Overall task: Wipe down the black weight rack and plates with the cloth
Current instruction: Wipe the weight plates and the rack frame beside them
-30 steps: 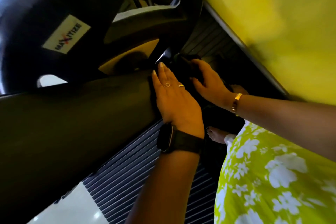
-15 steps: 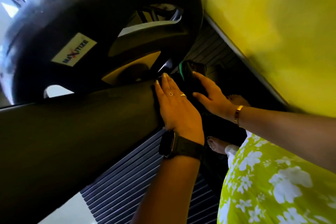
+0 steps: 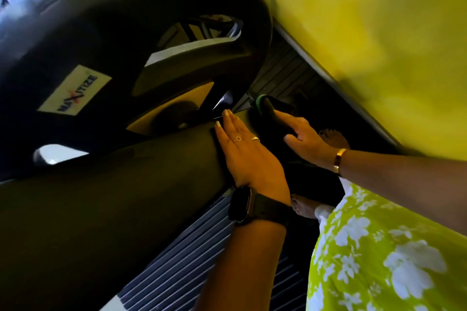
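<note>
"MAXITIZE" on a white sticker on the black plate
</note>
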The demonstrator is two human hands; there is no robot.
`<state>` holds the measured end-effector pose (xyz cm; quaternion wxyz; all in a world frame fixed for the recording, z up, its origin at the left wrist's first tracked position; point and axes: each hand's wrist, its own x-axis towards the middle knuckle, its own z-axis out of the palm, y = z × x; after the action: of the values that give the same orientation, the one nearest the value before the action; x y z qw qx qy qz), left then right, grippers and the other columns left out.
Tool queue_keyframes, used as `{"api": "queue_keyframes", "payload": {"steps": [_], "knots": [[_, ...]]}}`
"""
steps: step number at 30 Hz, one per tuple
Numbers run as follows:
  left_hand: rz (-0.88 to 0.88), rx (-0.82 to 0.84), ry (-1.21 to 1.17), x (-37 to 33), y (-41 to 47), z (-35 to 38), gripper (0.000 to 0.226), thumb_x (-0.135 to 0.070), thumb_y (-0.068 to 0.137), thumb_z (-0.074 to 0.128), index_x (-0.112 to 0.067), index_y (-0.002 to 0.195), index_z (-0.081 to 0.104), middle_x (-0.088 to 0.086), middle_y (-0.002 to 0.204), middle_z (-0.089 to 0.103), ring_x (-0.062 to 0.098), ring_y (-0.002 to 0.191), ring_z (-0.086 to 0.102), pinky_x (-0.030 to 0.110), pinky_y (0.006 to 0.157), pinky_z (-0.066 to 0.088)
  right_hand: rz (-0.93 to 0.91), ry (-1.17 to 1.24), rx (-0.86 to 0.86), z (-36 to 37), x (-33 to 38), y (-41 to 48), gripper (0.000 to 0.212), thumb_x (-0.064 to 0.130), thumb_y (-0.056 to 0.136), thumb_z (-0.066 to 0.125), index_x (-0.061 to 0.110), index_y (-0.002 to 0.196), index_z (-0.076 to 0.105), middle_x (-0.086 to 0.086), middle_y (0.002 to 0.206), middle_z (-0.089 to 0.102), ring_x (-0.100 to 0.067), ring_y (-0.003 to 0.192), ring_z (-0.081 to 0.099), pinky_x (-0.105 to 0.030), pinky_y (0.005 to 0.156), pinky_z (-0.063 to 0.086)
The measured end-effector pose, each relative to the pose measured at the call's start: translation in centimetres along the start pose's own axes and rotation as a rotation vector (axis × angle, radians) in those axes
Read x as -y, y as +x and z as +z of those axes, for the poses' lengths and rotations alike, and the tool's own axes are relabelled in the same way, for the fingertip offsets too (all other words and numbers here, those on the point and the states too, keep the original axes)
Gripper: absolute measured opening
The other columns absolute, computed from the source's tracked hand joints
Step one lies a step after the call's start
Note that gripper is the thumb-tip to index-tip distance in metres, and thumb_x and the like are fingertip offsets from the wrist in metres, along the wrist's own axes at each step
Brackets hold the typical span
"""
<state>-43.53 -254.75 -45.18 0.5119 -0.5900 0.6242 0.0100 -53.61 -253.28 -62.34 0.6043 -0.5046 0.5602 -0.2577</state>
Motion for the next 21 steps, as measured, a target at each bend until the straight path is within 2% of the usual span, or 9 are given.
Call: {"api": "queue_keyframes", "payload": {"steps": [2, 3, 5, 8, 9, 11, 14, 18, 21], "knots": [[0.005, 0.006, -0.011, -0.5, 0.6, 0.0, 0.069, -0.04, 0.106, 0.017, 0.009, 0.146, -0.012, 0.027, 0.156, -0.018, 0.04, 0.144, -0.02, 0.057, 0.106, -0.018, 0.109, -0.035, -0.058, -0.4, -0.9, 1.8, 0.064, 0.026, 0.078, 0.047, 0.012, 0.141, 0.048, -0.011, 0.129, 0.049, -0.019, 0.112, 0.054, -0.028, 0.096, 0.046], [-0.005, 0.008, -0.021, -0.8, 0.8, 0.1, 0.067, -0.038, 0.106, 0.016, 0.008, 0.146, -0.012, 0.027, 0.156, -0.018, 0.04, 0.144, -0.019, 0.056, 0.104, -0.02, 0.168, -0.079, -0.085, -0.6, -0.7, 2.9, 0.061, 0.027, 0.081, 0.047, 0.008, 0.139, 0.049, -0.016, 0.134, 0.041, -0.027, 0.121, 0.048, -0.03, 0.105, 0.038], [-0.011, 0.02, -0.037, -1.3, 1.4, 0.0, 0.063, -0.034, 0.107, 0.015, 0.007, 0.148, -0.011, 0.026, 0.157, -0.018, 0.04, 0.145, -0.017, 0.055, 0.103, -0.019, 0.224, -0.12, -0.078, -0.8, 0.1, 5.0, 0.065, 0.03, 0.08, 0.045, 0.005, 0.14, 0.047, -0.023, 0.134, 0.037, -0.037, 0.124, 0.043, -0.032, 0.106, 0.031], [0.018, 0.03, -0.03, -2.1, 1.9, -0.1, 0.063, -0.032, 0.107, 0.015, 0.007, 0.147, -0.012, 0.027, 0.156, -0.018, 0.041, 0.145, -0.018, 0.055, 0.11, -0.015, 0.115, -0.113, -0.058, -0.6, 1.9, 5.5, 0.069, 0.027, 0.08, 0.052, 0.008, 0.145, 0.039, -0.021, 0.136, 0.043, -0.034, 0.126, 0.044, -0.037, 0.108, 0.034], [0.03, 0.035, -0.033, -2.3, 2.1, -0.1, 0.063, -0.033, 0.106, 0.016, 0.007, 0.146, -0.013, 0.027, 0.156, -0.018, 0.041, 0.144, -0.019, 0.055, 0.111, -0.014, 0.072, -0.077, -0.069, -0.5, 2.1, 4.7, 0.066, 0.026, 0.083, 0.059, 0.014, 0.144, 0.037, -0.016, 0.136, 0.044, -0.031, 0.124, 0.047, -0.04, 0.107, 0.038], [0.047, 0.03, -0.041, -2.9, 2.5, -0.2, 0.064, -0.033, 0.106, 0.016, 0.007, 0.146, -0.013, 0.027, 0.156, -0.019, 0.04, 0.144, -0.021, 0.056, 0.112, -0.012, 0.018, -0.016, -0.091, 0.0, 1.5, 2.5, 0.062, 0.042, 0.081, 0.063, 0.035, 0.135, 0.034, -0.005, 0.135, 0.046, -0.025, 0.121, 0.05, -0.047, 0.101, 0.044], [0.035, 0.035, -0.063, -3.8, 3.2, 0.0, 0.065, -0.033, 0.106, 0.014, 0.012, 0.14, -0.019, 0.028, 0.155, -0.022, 0.04, 0.144, -0.022, 0.055, 0.113, -0.013, -0.005, -0.062, -0.044, 0.0, -1.6, 0.4, 0.057, 0.059, 0.082, 0.052, 0.054, 0.133, 0.028, 0.009, 0.147, 0.034, -0.019, 0.137, 0.035, -0.044, 0.11, 0.032], [0.014, 0.031, -0.102, -5.1, 4.4, 0.7, 0.063, -0.03, 0.106, 0.013, 0.015, 0.131, -0.025, 0.028, 0.154, -0.023, 0.038, 0.144, -0.022, 0.053, 0.107, -0.019, 0.137, -0.084, -0.055, -1.0, -5.3, 2.8, 0.059, 0.035, 0.095, 0.056, 0.015, 0.146, 0.036, -0.008, 0.156, 0.027, -0.023, 0.144, 0.024, -0.025, 0.113, 0.018], [0.01, 0.004, -0.107, -5.9, 5.4, 1.2, 0.063, -0.031, 0.106, 0.013, 0.013, 0.135, -0.023, 0.027, 0.155, -0.021, 0.037, 0.145, -0.021, 0.053, 0.101, -0.022, 0.297, -0.142, -0.105, -1.0, -6.5, 6.8, 0.059, 0.034, 0.096, 0.055, 0.008, 0.146, 0.037, -0.013, 0.153, 0.033, -0.028, 0.142, 0.029, -0.033, 0.113, 0.024]]}}
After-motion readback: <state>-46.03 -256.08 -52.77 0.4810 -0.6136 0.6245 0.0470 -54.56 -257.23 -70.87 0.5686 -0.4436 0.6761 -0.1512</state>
